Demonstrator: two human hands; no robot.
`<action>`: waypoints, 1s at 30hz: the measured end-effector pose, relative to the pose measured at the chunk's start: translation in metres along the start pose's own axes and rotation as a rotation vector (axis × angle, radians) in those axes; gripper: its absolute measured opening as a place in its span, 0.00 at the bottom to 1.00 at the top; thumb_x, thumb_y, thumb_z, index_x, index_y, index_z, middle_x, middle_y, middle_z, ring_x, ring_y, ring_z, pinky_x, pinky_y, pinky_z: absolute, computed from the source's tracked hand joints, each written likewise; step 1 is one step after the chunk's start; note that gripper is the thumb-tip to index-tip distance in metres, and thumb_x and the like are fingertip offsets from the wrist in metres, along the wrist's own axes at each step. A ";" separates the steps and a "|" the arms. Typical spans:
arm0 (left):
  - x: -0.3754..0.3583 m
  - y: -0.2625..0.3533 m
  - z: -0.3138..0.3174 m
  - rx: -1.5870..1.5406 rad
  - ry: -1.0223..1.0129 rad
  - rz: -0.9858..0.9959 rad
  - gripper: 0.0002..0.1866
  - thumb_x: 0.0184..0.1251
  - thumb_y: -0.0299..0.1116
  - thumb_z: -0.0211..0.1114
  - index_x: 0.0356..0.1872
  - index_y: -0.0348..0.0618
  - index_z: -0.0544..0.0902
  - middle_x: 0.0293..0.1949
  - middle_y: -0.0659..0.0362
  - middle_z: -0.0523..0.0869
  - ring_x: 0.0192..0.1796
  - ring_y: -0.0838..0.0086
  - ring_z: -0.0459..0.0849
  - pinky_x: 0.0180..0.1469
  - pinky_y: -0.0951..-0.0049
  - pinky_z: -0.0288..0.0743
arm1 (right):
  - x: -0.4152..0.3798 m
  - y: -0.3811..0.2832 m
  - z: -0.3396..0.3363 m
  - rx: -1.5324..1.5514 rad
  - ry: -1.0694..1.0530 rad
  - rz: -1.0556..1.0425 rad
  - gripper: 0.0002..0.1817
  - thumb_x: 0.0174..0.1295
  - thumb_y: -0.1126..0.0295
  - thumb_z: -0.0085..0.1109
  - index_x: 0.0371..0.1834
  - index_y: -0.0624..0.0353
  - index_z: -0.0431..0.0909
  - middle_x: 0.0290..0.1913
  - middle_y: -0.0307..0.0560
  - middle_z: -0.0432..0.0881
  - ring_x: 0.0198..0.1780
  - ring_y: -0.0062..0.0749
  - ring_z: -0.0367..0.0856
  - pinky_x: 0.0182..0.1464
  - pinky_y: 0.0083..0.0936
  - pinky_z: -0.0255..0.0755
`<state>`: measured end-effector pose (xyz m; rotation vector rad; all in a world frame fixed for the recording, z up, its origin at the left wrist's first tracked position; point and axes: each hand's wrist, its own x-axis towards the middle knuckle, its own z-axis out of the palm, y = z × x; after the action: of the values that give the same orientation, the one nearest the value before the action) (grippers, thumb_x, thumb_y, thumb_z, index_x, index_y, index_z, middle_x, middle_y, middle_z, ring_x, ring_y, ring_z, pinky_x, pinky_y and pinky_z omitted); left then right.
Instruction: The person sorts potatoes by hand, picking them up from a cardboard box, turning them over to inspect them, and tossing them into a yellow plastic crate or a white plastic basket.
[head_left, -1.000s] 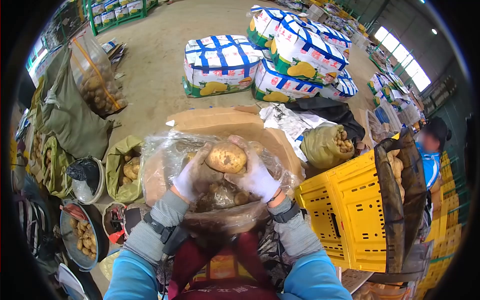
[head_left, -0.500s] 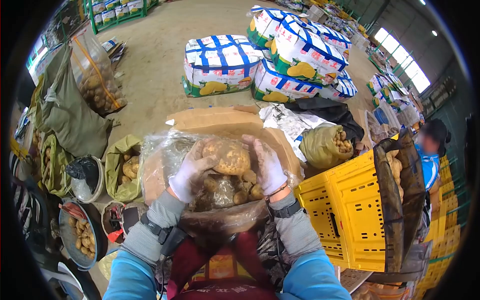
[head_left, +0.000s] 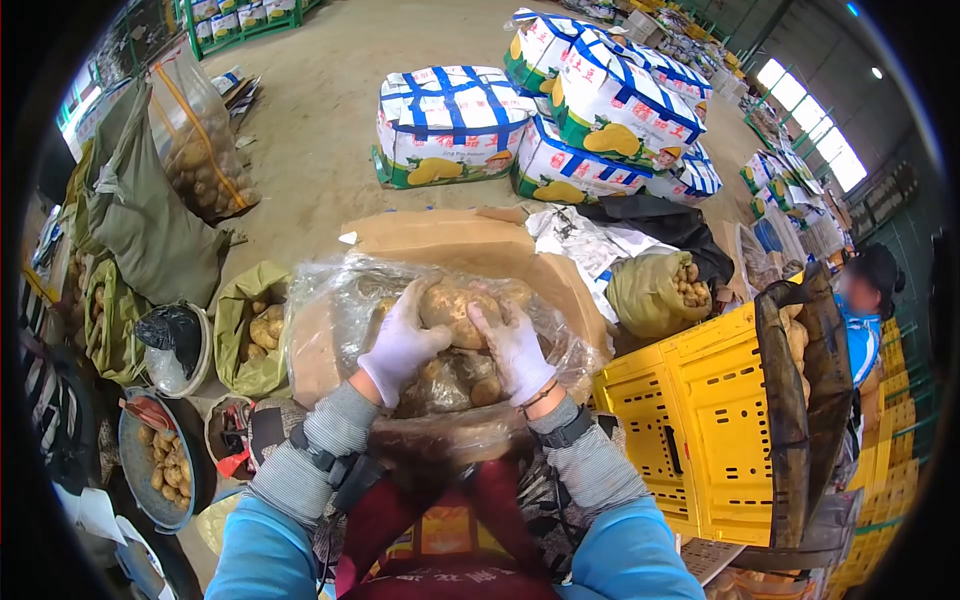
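Observation:
A large, soil-marked potato (head_left: 460, 311) is gripped between both white-gloved hands above a cardboard box (head_left: 430, 236). My left hand (head_left: 402, 342) closes on its left side, with the thumb across the front. On the other side, my right hand (head_left: 516, 354) presses its thumb and fingers against the skin. A clear plastic liner (head_left: 325, 290) lies crumpled inside the box. Under the hands, smaller potatoes (head_left: 487, 390) show in the liner, partly covered by film.
A yellow crate (head_left: 680, 420) stands at right, near a person in blue (head_left: 860, 340). Left are a green sack (head_left: 235, 335), a white bucket (head_left: 200, 365) and a blue basin of potatoes (head_left: 135, 480). Printed potato bags (head_left: 450, 125) stand ahead, beside stacked ones.
My right hand, apart from the large potato before, has moved left onto it. My left hand stays on it. The liner has shifted, bulging more at the box's right side.

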<state>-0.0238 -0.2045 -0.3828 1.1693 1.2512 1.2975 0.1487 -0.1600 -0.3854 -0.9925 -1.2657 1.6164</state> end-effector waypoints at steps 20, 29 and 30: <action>0.001 -0.010 -0.003 -0.114 0.016 0.058 0.34 0.52 0.16 0.54 0.68 0.33 0.69 0.57 0.53 0.79 0.52 0.77 0.79 0.52 0.78 0.75 | -0.004 0.003 0.003 0.041 -0.016 -0.092 0.19 0.71 0.67 0.58 0.63 0.61 0.72 0.59 0.46 0.77 0.61 0.29 0.74 0.64 0.27 0.69; 0.001 0.011 0.003 -0.166 0.023 -0.022 0.33 0.55 0.17 0.56 0.68 0.33 0.69 0.57 0.53 0.79 0.47 0.79 0.81 0.46 0.80 0.77 | 0.004 0.009 -0.009 0.674 -0.106 0.303 0.24 0.74 0.57 0.52 0.67 0.56 0.65 0.61 0.49 0.77 0.56 0.42 0.82 0.53 0.41 0.83; 0.003 -0.007 0.007 -0.094 0.060 0.078 0.33 0.55 0.17 0.56 0.68 0.32 0.68 0.57 0.53 0.79 0.48 0.78 0.81 0.47 0.79 0.77 | 0.004 0.013 -0.008 0.649 -0.107 0.277 0.25 0.74 0.57 0.52 0.68 0.56 0.64 0.61 0.49 0.77 0.56 0.42 0.82 0.53 0.41 0.83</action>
<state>-0.0168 -0.2004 -0.3895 1.1296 1.1844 1.4433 0.1526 -0.1555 -0.3995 -0.6893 -0.5969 2.1250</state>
